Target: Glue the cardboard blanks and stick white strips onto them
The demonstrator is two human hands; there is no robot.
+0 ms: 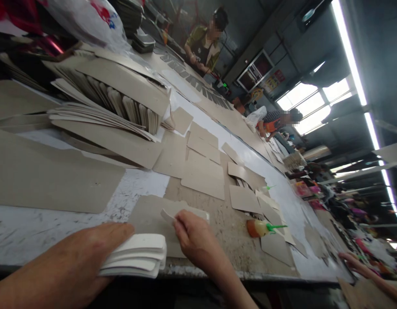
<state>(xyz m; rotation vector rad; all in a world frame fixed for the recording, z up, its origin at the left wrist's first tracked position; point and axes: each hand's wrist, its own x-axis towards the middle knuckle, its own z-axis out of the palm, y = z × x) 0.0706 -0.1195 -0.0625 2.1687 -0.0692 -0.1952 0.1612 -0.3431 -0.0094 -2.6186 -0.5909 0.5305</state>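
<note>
My left hand (85,253) is wrapped round a stack of white card strips (143,253) with rounded corners, near the table's front edge. My right hand (193,234) pinches a single thin pale strip (168,216). It is over a grey-beige cardboard piece (147,214) lying flat on the table, whose right end carries a whitish strip along its edge. Whether the pinched strip touches the cardboard, I cannot tell. Right of this hand, a glue bottle (257,228) with amber liquid and a green nozzle lies on its side.
Bundles of folded cardboard (121,86) are piled at the back left. A large cardboard sheet (50,171) lies below them. Several loose cardboard pieces (203,174) spread across the middle. Two people (203,45) work farther along the tables, and another person's hand (355,262) shows at right.
</note>
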